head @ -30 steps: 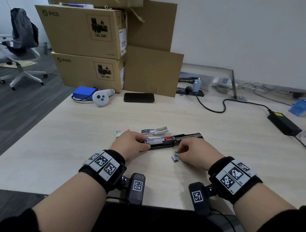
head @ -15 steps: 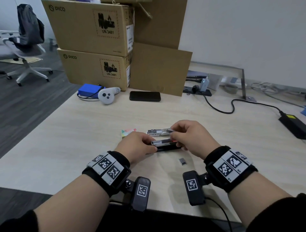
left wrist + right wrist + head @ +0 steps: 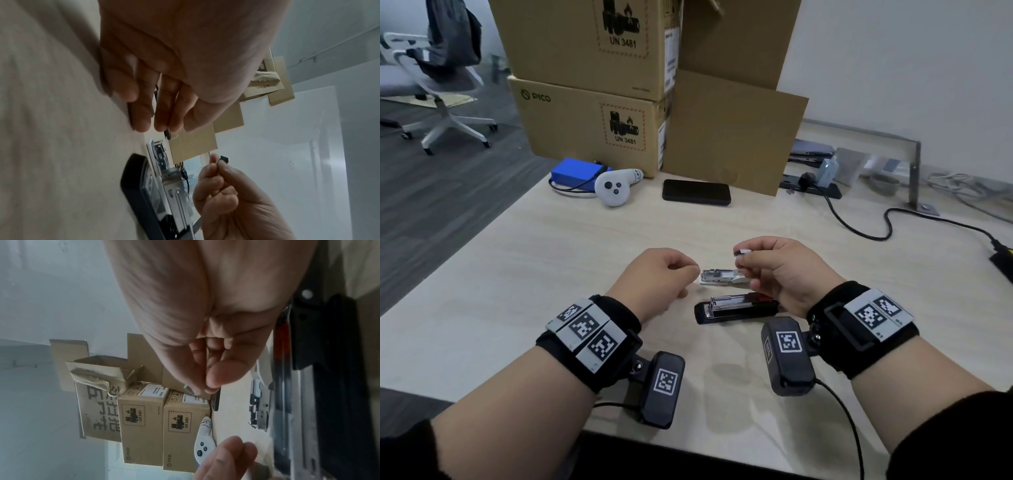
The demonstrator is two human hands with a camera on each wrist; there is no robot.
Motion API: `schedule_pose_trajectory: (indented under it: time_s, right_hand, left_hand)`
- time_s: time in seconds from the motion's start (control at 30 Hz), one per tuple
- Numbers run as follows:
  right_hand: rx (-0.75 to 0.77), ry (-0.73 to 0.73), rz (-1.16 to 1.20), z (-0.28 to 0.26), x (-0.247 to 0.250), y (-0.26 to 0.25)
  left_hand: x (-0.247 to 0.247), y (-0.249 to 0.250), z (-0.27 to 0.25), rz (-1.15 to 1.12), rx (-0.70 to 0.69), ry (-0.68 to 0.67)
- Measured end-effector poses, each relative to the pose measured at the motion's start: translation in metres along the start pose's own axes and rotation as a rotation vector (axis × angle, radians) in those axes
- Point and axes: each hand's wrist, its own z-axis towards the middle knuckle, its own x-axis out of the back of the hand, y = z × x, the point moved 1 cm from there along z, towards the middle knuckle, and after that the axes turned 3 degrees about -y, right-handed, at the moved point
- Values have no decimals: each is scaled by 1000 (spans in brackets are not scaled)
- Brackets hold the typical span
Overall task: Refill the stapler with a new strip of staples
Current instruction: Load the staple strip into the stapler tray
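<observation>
The black stapler (image 3: 736,308) lies open on the wooden table (image 3: 517,274), its metal staple channel facing up; it also shows in the wrist views (image 3: 139,186) (image 3: 329,386). Just behind it lies a white plastic-and-metal part (image 3: 722,277) (image 3: 259,410). My right hand (image 3: 739,257) hovers above that part and pinches a short strip of staples (image 3: 742,252) (image 3: 224,159) (image 3: 189,389) between thumb and forefinger. My left hand (image 3: 693,274) hangs left of the white part, fingers loosely curled, holding nothing and off the stapler.
Stacked cardboard boxes (image 3: 592,130) stand at the back of the table. In front of them lie a black phone (image 3: 697,192), a white controller (image 3: 614,188) and a blue pack (image 3: 580,173). A black power cable (image 3: 859,229) runs right. An office chair (image 3: 438,85) stands far left.
My left hand has let go of the stapler and lifted off it. My right hand has risen from the stapler and the white part with a short staple strip pinched.
</observation>
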Motion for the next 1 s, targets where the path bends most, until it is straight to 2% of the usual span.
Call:
schedule_pose_trajectory:
  time_s: [0.17,0.43,0.63,0.77,1.0]
  right_hand:
    - [-14,-1,-12,9,2,-1]
    - [-51,-48,-125,9,-4,-2]
    - [119,52,-628,16,-10,-8]
    - [102,52,-684,23,-12,-6]
    - [70,71,-780,30,-18,-5]
  left_hand:
    - [1,2,17,18,14,-6]
    - [-2,3,34,149,-59,-42]
    - [-4,3,37,407,-121,-62]
    - [-9,7,36,559,-153,-79]
    - [-13,10,35,549,-113,-92]
